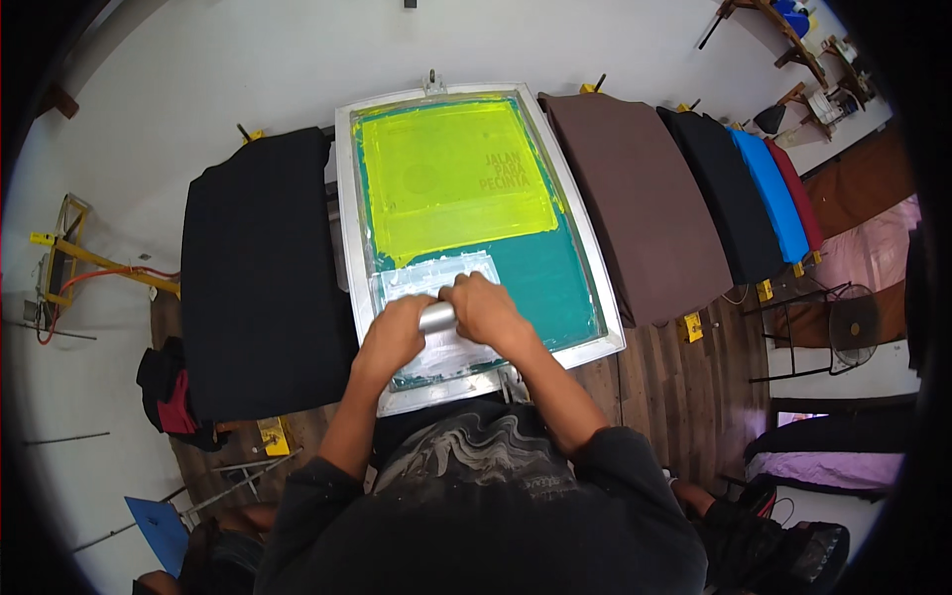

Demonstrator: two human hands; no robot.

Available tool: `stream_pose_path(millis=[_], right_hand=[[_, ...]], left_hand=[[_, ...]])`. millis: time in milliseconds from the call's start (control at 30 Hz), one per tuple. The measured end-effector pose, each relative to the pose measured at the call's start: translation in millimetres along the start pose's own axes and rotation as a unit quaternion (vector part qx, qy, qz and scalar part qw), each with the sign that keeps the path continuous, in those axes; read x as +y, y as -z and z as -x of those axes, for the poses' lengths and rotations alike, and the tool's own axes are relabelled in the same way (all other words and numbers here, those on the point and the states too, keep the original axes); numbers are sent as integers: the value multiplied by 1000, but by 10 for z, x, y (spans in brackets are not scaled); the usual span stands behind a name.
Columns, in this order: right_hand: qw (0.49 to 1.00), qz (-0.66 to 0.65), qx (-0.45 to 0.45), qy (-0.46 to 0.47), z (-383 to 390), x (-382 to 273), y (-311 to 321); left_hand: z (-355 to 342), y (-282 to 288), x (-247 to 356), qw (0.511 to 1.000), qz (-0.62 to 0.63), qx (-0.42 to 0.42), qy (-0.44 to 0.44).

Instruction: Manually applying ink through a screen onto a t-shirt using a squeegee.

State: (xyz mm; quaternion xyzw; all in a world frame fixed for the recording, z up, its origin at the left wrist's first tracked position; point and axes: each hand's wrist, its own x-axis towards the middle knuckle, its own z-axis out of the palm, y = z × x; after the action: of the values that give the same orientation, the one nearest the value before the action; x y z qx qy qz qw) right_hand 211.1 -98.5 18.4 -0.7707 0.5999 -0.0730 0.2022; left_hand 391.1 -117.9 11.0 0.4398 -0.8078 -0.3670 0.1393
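Observation:
In front of me lies a screen printing frame (587, 233) with a pale metal rim. Yellow-green ink (436, 178) covers the far part of its teal mesh (550, 288), with faint lettering at the right. My left hand (395, 332) and my right hand (486, 312) are closed side by side around a silver squeegee handle (437, 319), over the near left part of the mesh. Whitish ink (436, 276) is smeared around and beyond the hands. The squeegee's lower edge is mostly hidden by my hands.
A black cloth-covered platen (266, 268) stands left of the frame. To its right are brown (640, 208), black (719, 193), blue (769, 193) and red cloth-covered platens (791, 188). A fan (855, 322) stands farther right. Parts of other people show at the lower left and lower right.

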Motion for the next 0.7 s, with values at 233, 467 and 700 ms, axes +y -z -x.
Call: stream_pose_path(millis=[233, 467, 700], right_hand=[[999, -19, 35, 20, 371, -86, -204], [998, -47, -38, 29, 775, -200, -182], [998, 8, -61, 2, 137, -68, 80]], left_hand=[[391, -204, 7, 999, -34, 6, -39], [708, -136, 228, 995, -30, -95, -4], [207, 32, 56, 997, -62, -33, -23]])
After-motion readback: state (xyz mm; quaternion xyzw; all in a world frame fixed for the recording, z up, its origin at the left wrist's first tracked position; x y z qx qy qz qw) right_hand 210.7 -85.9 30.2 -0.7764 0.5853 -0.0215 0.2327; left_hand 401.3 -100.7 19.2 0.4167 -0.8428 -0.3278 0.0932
